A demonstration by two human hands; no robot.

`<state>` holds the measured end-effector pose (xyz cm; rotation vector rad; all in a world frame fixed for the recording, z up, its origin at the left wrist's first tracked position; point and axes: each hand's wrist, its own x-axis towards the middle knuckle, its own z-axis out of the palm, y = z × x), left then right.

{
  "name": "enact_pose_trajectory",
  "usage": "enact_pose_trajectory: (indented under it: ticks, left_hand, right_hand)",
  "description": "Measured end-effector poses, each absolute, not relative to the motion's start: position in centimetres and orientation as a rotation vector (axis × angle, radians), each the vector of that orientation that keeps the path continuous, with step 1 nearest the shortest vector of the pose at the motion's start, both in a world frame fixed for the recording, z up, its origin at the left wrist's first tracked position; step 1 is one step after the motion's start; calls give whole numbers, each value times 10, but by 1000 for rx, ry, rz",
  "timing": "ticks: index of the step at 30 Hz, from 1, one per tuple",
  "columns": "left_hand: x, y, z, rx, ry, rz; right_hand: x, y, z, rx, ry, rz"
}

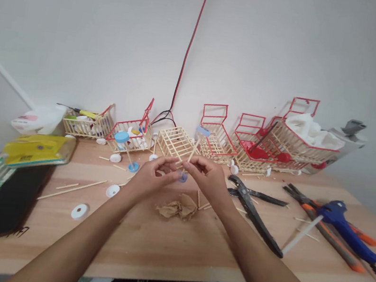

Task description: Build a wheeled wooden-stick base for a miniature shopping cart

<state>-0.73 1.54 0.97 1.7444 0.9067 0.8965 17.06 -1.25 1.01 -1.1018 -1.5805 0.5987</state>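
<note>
A thin wooden stick (193,151) slants upward between my hands, with a pale blue bottle cap (203,131) at its top and a darker blue cap (183,177) at its lower end. My right hand (206,177) pinches the stick between thumb and fingers. From the other side, my left hand (154,174) closes thumb and fingertips on it near the lower cap; the exact contact is partly hidden. Left of my hands stands a similar stick with a blue cap (122,137) on top and another blue cap (133,167) at its foot. Crumpled brown paper (178,207) lies below my hands.
Several small stick-built carts (215,138) line the wall. Right are black-handled cutters (255,212), orange-handled pliers (330,237) and a blue glue gun (346,228). Left are white caps (80,211), loose sticks (73,189), a black board (7,204) and a yellow packet (40,150).
</note>
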Motion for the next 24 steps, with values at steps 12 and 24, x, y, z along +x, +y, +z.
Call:
enact_pose_trajectory:
  ticks: [12,24]
  left_hand:
    - [-4,11,12,1895,885,746]
    - [-3,12,4,1723,845,776]
  right_hand:
    - [167,-16,11,-1092,-1709,484]
    - [167,-16,12,-1081,-1710,430]
